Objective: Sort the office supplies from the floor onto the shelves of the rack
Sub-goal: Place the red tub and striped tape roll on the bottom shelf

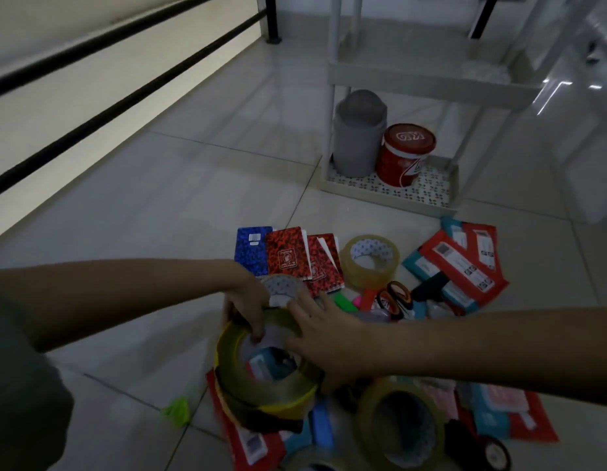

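Fingers (258,331), L hand (242,305), hook tape roll (261,392) rim; open floor (142,232) L.

Bare left hand (247,307) and right hand (325,341); dark greenish garment (23,385).

a front tape roll (261,382) is seen above packets (251,443) on the floor (159,198), with a second roll (400,426) to its right. behind it three notebooks (285,256) are laid side by side, a third roll (370,263) to their right. farther back, a bin (358,134) and a tub (405,154) are set in a rack (390,200).
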A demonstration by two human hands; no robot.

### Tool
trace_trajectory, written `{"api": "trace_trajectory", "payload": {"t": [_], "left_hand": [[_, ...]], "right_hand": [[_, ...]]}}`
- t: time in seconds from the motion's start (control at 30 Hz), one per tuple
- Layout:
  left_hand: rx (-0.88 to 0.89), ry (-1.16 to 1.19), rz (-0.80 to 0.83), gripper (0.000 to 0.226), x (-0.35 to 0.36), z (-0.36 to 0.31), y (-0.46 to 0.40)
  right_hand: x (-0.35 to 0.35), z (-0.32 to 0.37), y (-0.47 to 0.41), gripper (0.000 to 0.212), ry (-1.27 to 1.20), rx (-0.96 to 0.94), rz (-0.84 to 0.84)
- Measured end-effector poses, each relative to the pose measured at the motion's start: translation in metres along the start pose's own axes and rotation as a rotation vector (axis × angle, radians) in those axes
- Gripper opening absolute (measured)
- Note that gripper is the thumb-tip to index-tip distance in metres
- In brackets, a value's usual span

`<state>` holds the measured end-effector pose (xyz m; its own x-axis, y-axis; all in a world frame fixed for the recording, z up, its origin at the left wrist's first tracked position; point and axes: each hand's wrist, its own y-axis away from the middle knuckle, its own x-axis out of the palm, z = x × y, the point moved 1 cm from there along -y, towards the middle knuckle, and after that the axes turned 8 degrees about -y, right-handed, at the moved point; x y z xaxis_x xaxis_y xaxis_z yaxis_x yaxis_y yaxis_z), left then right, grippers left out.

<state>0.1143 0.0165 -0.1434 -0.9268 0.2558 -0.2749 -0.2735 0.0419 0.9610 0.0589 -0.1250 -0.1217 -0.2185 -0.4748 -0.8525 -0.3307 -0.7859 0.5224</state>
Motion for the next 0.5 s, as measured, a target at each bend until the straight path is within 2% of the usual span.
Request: {"api": "trace_trajectory", "payload": {"t": [0.1,0.2,0.4,0.5], "left_hand": [[0.014,0.124,0.016,0.019,-0.028,0.002,0.013],[0.032,0.257,-0.046,0.011,-0.055,0.002,0.028],[0.057,0.313,-0.323,0.030,-0.109,-0.002,0.044],[0.064,0.393,-0.473,0.040,-0.135,-0.012,0.045]], "right_hand": [[-0.023,-0.006,0.017,0.076,-0.149,0.013,0.003],[-0.044,-0.022,0.027,0.059,-0.292,0.043,-0.088],[-0.065,-0.090,0.038,0.040,-0.536,0.284,-0.158],[-0.068,-0.122,0.050,0.040,-0.596,0.403,-0.187]]}}
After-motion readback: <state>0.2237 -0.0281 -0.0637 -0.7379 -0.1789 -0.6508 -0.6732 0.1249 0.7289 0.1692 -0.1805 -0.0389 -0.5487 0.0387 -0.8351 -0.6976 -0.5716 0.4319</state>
